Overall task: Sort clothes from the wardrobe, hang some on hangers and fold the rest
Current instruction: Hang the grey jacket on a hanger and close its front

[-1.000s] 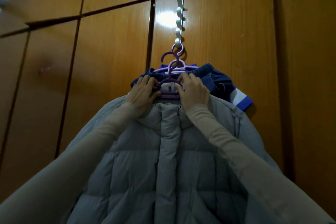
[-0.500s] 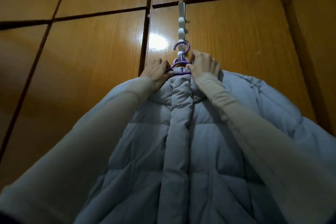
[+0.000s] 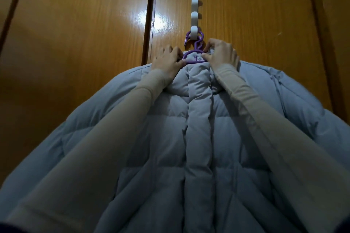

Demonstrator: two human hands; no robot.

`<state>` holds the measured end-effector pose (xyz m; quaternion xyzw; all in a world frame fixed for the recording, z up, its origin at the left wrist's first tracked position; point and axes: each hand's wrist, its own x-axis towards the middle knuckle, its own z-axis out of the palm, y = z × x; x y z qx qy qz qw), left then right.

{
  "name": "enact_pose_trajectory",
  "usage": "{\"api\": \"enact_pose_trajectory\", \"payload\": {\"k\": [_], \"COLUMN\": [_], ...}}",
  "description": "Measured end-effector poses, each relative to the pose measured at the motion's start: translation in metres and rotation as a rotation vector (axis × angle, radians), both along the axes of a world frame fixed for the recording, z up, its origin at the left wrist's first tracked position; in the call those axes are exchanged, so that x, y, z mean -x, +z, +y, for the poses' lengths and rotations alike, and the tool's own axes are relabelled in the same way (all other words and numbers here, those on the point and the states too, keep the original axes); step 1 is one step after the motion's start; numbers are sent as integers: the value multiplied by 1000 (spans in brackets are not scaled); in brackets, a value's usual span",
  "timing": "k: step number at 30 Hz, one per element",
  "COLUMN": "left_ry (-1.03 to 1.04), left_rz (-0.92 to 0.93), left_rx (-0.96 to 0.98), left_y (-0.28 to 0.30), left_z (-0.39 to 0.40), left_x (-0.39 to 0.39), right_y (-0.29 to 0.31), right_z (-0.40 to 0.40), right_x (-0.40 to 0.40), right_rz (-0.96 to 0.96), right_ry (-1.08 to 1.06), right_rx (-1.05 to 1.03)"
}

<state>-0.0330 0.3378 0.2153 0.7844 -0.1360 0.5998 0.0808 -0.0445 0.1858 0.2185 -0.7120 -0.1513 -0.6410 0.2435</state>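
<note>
Glossy wooden wardrobe doors (image 3: 85,43) carry a white hook rack (image 3: 195,5). On its lowest hook, a purple hanger (image 3: 193,56) bears the grey puffer jacket (image 3: 198,138); left hand (image 3: 167,60) and right hand (image 3: 221,55) both pinch the hanger.

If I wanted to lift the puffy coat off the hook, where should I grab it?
Probably grab the purple hanger at its neck, not the coat itself. The left hand and right hand already hold it there, one from each side of the collar. The padding is soft and slippery, while the hanger is stiff and its top loops over the lowest peg of the white hook, so lift upward.
</note>
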Motion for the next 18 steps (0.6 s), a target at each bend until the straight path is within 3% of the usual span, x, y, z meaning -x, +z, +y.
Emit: {"api": "enact_pose_trajectory", "payload": {"k": [7, 10, 18], "left_ry": [-60, -94, 142], "left_rz": [-47, -63, 101], "left_rx": [51, 120, 119], "left_y": [-38, -67, -235], "left_z": [3, -1, -1], "left_x": [14, 18, 10], "right_y": [-23, -47, -193], "right_z": [1, -8, -41], "right_x": [8, 5, -16], "right_rz": [-43, -16, 56], "right_ry": [-108, -22, -281], "right_rx": [29, 94, 212]}}
